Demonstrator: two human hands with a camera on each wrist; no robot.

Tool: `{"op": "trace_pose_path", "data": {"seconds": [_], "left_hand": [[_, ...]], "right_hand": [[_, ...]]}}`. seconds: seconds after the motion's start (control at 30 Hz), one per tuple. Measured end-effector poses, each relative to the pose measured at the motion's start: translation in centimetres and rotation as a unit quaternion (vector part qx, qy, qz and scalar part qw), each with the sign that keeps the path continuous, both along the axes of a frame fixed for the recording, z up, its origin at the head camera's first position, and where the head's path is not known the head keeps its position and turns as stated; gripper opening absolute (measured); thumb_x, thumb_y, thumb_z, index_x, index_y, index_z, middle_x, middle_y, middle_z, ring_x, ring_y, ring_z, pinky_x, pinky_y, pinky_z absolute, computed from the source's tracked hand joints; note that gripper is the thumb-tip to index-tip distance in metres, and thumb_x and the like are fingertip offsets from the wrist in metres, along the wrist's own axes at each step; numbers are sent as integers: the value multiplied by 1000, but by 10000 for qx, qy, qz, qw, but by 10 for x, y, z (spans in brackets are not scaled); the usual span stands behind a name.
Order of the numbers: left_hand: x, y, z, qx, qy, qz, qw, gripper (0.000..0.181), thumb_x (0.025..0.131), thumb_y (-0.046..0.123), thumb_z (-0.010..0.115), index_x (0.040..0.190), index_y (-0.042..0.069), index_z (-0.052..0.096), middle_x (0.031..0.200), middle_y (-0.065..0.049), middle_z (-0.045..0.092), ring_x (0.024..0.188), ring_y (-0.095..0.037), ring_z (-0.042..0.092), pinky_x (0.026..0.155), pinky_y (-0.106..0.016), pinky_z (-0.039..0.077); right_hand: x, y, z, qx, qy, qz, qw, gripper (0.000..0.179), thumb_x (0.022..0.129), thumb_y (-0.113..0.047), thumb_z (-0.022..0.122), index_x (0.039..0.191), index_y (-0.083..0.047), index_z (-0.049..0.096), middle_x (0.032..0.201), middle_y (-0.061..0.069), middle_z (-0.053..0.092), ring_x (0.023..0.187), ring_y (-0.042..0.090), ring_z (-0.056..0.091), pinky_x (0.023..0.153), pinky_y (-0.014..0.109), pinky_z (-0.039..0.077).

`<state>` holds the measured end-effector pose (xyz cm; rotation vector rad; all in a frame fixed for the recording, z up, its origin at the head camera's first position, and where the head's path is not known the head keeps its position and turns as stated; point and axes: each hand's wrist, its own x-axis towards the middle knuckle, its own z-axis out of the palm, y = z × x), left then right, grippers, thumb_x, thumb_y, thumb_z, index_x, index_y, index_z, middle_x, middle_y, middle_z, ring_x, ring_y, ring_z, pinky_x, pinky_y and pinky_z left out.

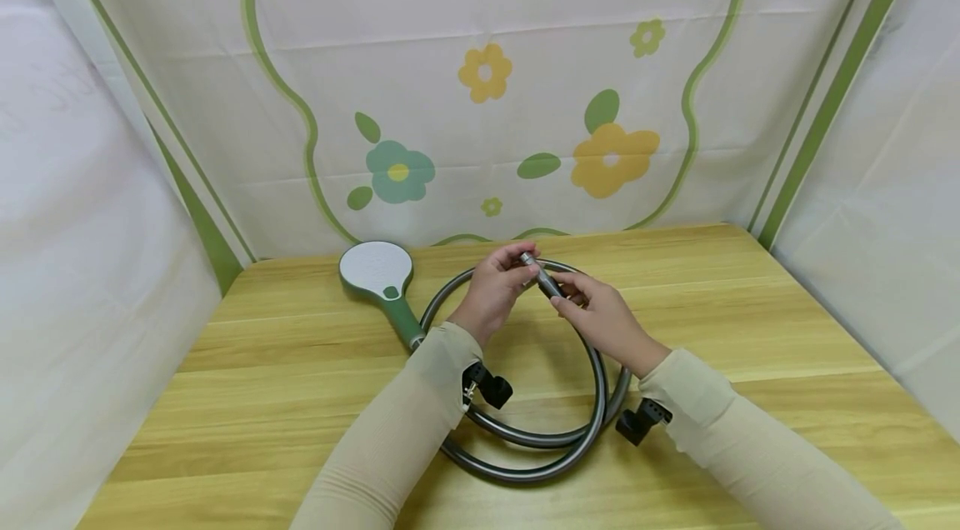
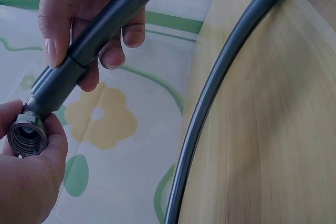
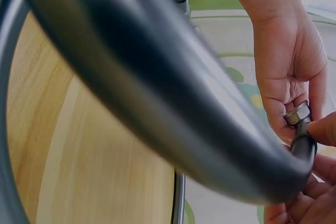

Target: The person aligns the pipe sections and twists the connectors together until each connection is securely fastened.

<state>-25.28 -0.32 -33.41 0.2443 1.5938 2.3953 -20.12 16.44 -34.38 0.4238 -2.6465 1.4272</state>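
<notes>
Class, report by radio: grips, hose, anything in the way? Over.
Left grip pinching silver threaded metal nut. Right grip holding dark grey flexible hose, behind nut. Hose looped on yellowish wooden tabletop. Nothing visibly blocking.

The left hand (image 2: 31, 182) pinches a nut (image 2: 27, 139), its threaded mouth showing. Just above, the right hand (image 2: 92, 3) grips the sleeve (image 2: 59, 83) behind it, where the dark hose (image 2: 128, 6) slants off to the upper right. Another dark length (image 2: 210, 98) curves past the wooden table (image 2: 273, 129); whether the two join is out of sight. Behind is a cloth (image 2: 131, 177) with a yellow flower (image 2: 113, 121).
</notes>
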Motion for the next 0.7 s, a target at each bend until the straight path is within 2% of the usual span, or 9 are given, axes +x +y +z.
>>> {"op": "trace_pose_path", "data": {"seconds": [0.17,0.3,0.4,0.53,0.7], "left_hand": [[0,0,-1,-43,10,-16,10000,37,93,-9,55,130,-5,54,126,-17,53,120,-35,52,99,-36,47],[1,-1,0,-61,-25,-22,10000,38,93,-9,56,130,-4,54,127,-18,52,117,-31,54,100,-36,46],[1,-1,0,-47,-59,-46,10000,38,93,-9,55,130,-4,54,133,-23,48,119,-32,53,101,-36,46],[2,-1,0,-29,-75,-63,9999,38,93,-9,55,130,-4,54,135,-25,45,119,-32,53,101,-36,46],[2,-1,1,-1,-46,-89,9999,37,93,-9,55,130,-5,53,130,-21,49,115,-29,55,101,-36,46]], "right_hand": [[-2,2,0,-201,-279,193,9992,36,97,-13,59,130,2,56,95,12,65,77,20,61,62,30,50],[-3,4,0,-397,-537,368,9971,39,98,-15,56,133,3,53,100,15,65,84,31,64,68,33,51],[-3,5,1,-485,-722,434,9953,40,99,-15,54,135,4,51,103,16,64,88,36,64,72,34,51],[-3,6,2,-602,-881,511,9930,40,101,-15,52,136,4,50,107,20,64,89,32,65,77,35,52],[-5,9,1,-788,-1033,688,9891,41,102,-16,49,137,5,48,112,22,63,88,24,65,82,35,51]]}}
